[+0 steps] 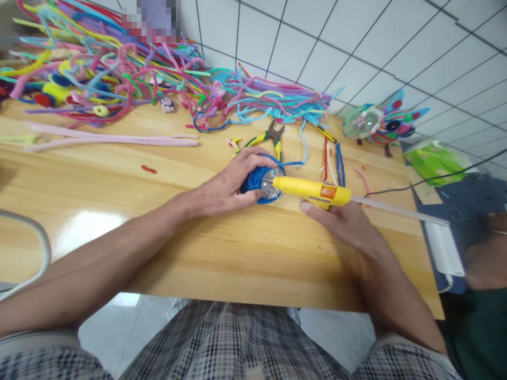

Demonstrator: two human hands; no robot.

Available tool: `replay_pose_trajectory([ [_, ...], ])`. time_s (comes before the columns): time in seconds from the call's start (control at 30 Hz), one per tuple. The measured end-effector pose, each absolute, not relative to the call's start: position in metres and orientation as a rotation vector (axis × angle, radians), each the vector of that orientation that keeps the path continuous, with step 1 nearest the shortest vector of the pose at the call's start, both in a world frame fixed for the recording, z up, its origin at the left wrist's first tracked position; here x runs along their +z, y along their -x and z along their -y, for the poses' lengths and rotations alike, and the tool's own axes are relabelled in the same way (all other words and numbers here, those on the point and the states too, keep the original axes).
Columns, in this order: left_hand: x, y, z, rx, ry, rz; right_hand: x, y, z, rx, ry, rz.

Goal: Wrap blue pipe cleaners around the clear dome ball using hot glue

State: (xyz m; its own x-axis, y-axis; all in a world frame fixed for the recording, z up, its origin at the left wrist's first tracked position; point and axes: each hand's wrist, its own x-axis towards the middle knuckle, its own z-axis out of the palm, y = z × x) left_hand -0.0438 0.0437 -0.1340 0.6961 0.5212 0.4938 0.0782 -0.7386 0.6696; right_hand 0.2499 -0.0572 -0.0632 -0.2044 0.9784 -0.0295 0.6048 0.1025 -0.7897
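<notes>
My left hand (233, 184) is wrapped round a clear, rounded plastic piece (270, 186) partly covered with blue pipe cleaner (253, 181). A loose blue end of the pipe cleaner sticks out to the right, over the table. In my right hand (344, 219) is a yellow glue gun (312, 190), its nozzle pointing left at the clear surface. A long translucent glue stick (400, 211) comes out of the back of the gun. Whether the nozzle touches the plastic cannot be made out. Pliers (274, 134) with yellow and green handles lie just behind my left hand.
Piles of coloured pipe cleaners (277, 100) line the back of the wooden table (237, 264). A decorated animal figure (390, 126) stands at the back right. A dark cable (431, 182) crosses the right edge, near a white power strip (443, 248) and another person's arm (487, 258).
</notes>
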Motion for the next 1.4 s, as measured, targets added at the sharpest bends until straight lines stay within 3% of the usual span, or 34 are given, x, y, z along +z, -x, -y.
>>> replay_pose_trajectory([
  [1.13,-0.132,0.043,-0.042,0.897,-2.253,-0.479,-0.068,-0.253,0.056,0.917,1.582,1.879],
  [1.4,-0.132,0.048,-0.043,0.884,-2.245,-0.518,-0.026,-0.289,0.057,0.816,1.612,1.610],
])
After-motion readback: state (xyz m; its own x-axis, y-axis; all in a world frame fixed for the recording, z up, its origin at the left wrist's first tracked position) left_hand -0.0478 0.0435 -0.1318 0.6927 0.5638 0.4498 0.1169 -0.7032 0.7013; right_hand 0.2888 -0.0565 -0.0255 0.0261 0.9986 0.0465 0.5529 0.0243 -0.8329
